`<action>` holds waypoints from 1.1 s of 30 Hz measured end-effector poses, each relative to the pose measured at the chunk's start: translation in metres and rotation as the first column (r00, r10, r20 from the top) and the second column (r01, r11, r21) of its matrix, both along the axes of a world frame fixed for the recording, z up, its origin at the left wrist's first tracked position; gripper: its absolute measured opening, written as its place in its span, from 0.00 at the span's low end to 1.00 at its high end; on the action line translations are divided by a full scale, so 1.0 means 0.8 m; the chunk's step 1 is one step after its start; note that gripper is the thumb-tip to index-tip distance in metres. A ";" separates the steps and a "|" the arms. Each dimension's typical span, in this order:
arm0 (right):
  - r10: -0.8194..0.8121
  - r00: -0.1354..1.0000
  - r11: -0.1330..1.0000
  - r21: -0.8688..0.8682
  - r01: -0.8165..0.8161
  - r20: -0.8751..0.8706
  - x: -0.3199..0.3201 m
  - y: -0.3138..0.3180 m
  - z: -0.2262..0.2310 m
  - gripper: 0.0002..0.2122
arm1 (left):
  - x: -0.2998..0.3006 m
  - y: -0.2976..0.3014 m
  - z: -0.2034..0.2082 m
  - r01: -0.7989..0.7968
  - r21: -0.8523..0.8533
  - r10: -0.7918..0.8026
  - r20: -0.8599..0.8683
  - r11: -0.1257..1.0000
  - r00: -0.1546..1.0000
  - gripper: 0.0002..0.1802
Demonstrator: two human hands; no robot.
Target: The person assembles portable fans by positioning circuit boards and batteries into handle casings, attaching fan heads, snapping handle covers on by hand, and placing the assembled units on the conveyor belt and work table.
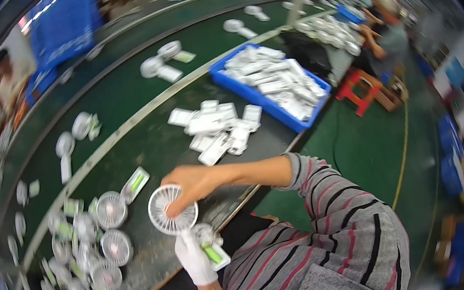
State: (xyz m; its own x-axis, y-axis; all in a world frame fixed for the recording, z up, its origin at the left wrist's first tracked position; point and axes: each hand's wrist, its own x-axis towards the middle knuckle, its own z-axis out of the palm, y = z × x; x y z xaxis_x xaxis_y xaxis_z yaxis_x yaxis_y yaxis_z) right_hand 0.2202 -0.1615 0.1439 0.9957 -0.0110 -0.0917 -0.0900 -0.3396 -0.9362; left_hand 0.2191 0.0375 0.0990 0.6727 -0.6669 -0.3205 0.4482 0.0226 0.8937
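Conveyor belt [116, 95], green and wide, curves across the far side, with a few white fan pieces spread along it. Nearer runs a dark workbench [146, 251], at whose far right part sits a blue tray [255, 100] filled with white casings. Toward the bench's left end, small white fans [84, 228] lie heaped against one another; between heap and tray is a smaller loose pile of white casings [212, 125].

One white handheld fan [165, 224] is held over the bench's near edge, its round grille up and its handle toward the person. The bare right hand [189, 184] is bent over the grille's upper rim, gripping it, one fingertip at the hub. The left hand [195, 261], in a white glove, is closed about the handle; white against white, its separate fingers are hard to make out. Just beside the glove is an opened casing [223, 260] with a green cell [211, 253] inside.
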 end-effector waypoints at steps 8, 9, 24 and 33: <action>-0.103 0.993 0.992 -0.071 0.100 -0.051 -0.079 -0.002 0.003 0.27 | -0.028 -0.007 -0.005 0.148 0.087 -0.157 0.105 0.985 0.982 0.13; -0.116 0.992 0.993 -0.031 0.115 -0.051 -0.086 0.003 0.001 0.27 | -0.029 -0.001 -0.010 0.181 0.115 -0.191 0.089 0.977 0.977 0.11; -0.184 0.982 0.983 -0.015 0.183 -0.040 -0.078 0.013 -0.001 0.24 | -0.010 0.014 0.028 0.350 0.152 -0.328 -0.153 0.924 0.932 0.16; -0.072 0.991 0.997 0.016 0.074 -0.109 -0.024 0.027 -0.001 0.25 | 0.002 0.033 0.000 0.159 0.005 -0.154 -0.211 0.987 0.965 0.15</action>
